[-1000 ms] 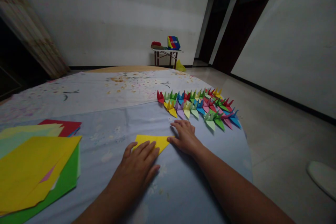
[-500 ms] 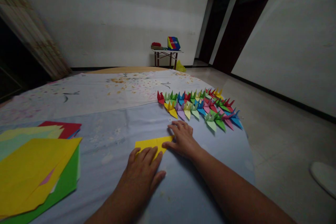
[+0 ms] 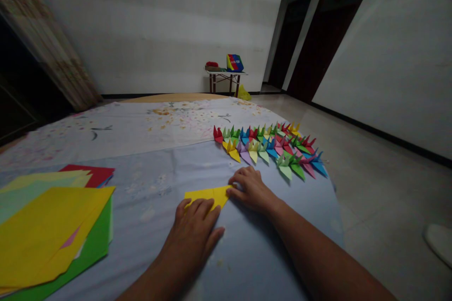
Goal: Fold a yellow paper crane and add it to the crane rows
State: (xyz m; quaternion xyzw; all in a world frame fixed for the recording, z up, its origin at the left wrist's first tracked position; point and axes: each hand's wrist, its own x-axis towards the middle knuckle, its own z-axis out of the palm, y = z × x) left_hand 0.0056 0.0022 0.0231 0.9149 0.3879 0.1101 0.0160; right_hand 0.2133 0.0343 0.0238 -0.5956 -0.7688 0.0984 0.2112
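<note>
A folded piece of yellow origami paper (image 3: 208, 196) lies flat on a pale blue cloth (image 3: 148, 183). My left hand (image 3: 192, 237) presses down on its lower edge with the fingers together. My right hand (image 3: 250, 190) holds the paper's right-hand tip between thumb and fingertips. Beyond my right hand, several rows of multicoloured origami cranes (image 3: 268, 148) stand close together. To my left lies a loose stack of coloured origami sheets (image 3: 45, 230), out of reach of neither hand but not touched.
The cloth-covered round table ends at a curved edge on the right, with a tiled floor (image 3: 381, 207) beyond. A white round object (image 3: 439, 244) sits at lower right. Far ahead, a low folding table (image 3: 224, 74) holds a colourful box.
The yellow paper now shows a narrower shape, its tip pointing toward my right hand. Both hands sit slightly further right in the picture, and the whole view has tilted a little.
</note>
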